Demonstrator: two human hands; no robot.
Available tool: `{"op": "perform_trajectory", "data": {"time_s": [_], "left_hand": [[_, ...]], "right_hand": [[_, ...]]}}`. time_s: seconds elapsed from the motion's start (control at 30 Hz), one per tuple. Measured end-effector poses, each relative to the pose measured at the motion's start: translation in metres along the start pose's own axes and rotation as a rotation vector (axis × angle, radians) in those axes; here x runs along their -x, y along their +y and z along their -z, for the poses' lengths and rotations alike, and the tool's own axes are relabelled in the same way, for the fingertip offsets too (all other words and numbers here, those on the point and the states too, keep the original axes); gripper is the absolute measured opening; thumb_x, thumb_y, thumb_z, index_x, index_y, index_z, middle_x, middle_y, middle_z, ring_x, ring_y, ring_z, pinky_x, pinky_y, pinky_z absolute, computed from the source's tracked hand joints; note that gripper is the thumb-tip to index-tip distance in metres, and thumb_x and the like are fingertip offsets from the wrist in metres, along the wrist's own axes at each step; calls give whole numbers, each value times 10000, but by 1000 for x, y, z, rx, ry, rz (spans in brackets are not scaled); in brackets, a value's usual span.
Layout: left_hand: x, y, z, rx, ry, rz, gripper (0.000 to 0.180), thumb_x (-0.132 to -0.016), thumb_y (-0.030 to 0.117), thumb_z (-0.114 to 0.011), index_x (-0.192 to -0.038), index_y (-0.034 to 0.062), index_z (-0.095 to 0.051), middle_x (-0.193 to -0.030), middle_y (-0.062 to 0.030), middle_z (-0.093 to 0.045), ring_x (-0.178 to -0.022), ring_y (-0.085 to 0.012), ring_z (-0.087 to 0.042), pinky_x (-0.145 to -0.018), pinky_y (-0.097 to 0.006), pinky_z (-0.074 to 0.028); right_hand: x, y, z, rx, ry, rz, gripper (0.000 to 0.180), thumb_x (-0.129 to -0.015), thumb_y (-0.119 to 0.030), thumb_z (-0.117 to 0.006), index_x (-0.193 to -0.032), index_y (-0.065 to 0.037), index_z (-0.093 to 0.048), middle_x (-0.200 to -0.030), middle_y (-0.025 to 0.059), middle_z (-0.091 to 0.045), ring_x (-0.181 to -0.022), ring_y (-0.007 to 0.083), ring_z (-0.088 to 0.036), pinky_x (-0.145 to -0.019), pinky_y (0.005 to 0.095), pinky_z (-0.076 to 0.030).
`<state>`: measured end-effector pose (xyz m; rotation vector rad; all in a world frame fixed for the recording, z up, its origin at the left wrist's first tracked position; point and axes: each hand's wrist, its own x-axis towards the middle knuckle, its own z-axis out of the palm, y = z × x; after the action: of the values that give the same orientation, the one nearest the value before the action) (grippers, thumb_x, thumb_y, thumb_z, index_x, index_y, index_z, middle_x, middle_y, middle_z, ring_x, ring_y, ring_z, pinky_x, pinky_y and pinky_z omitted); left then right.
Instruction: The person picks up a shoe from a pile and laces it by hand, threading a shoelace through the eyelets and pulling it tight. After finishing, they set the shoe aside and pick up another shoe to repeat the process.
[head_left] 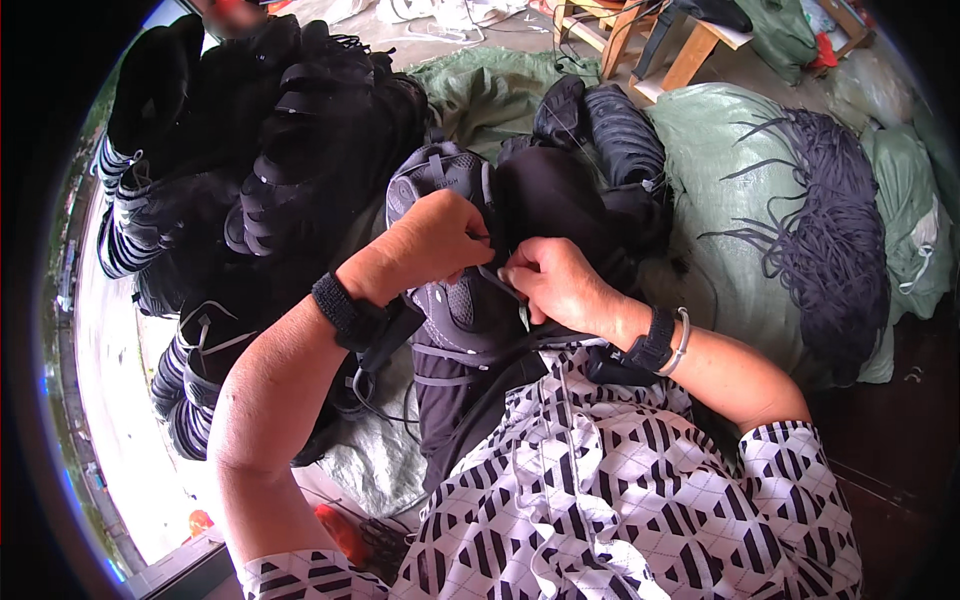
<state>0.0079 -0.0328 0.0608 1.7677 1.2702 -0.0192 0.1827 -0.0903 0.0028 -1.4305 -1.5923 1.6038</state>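
a: what does the head view show?

b: looking down, a person's two bare hands meet over a dark grey shoe (pixel 455 310), which lies at the lap, just left of the middle. whether it is one shoe or two overlapping, i cannot tell.

a: how is the left hand's grip?

b: the left hand (pixel 440 240) is bent over the shoe from the left, its fingers curled in close together. i cannot tell what, if anything, they have hold of.

a: and the right?

b: the right hand (pixel 560 285) is just beside it, thumb and forefinger pinched together on a thin lace (pixel 523 315) that hangs below them.

a: what is worn?

b: a dark band on each wrist, a pale bracelet (pixel 683 343) on the right arm, and a black and white patterned shirt (pixel 640 490).

a: what surrounds the hands?

b: a tall heap of black shoes (pixel 310 150) at the left. at the right, a thick bundle of dark laces (pixel 830 240) lies on a pale green sack (pixel 705 140). behind stands wooden furniture (pixel 690 65).
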Motion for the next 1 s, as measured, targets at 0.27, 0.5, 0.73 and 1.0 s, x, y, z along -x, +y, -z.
{"op": "perform_trajectory", "data": {"time_s": [0.27,0.5,0.73,1.0], "left_hand": [[5,-1,-19,-369,205,-13,197,-708,167,-615,-870,95,-700,-856,-122,-678,-887,-310,-644,-747,-411,-513],[14,9,-29,-450,275,65,181,-723,154,-605,-871,95,-692,-858,-137,-675,-886,-319,-645,-761,-422,-505],[14,-2,-16,149,146,51,206,-810,88,-575,-913,-82,-626,-536,-56,-535,-444,-108,-522,-425,-252,-417],[28,-6,-26,258,189,-11,231,-795,69,-527,-926,-95,-625,-557,-76,-561,-431,-117,-528,-416,-270,-413]], "right_hand": [[-2,-13,5,-178,-92,-195,113,-875,-110,-564,-870,2,-580,-698,61,-594,-450,122,-576,-352,218,-363],[-6,1,-4,292,141,300,74,-844,-77,-566,-852,-7,-543,-721,118,-608,-549,206,-625,-419,288,-453],[-2,-5,-6,1048,258,655,113,-785,-43,-574,-868,8,-517,-763,173,-598,-624,280,-644,-523,325,-527],[-15,-4,2,-779,-152,-546,158,-921,-120,-497,-965,20,-557,-750,107,-607,-566,201,-616,-444,325,-498]]}}
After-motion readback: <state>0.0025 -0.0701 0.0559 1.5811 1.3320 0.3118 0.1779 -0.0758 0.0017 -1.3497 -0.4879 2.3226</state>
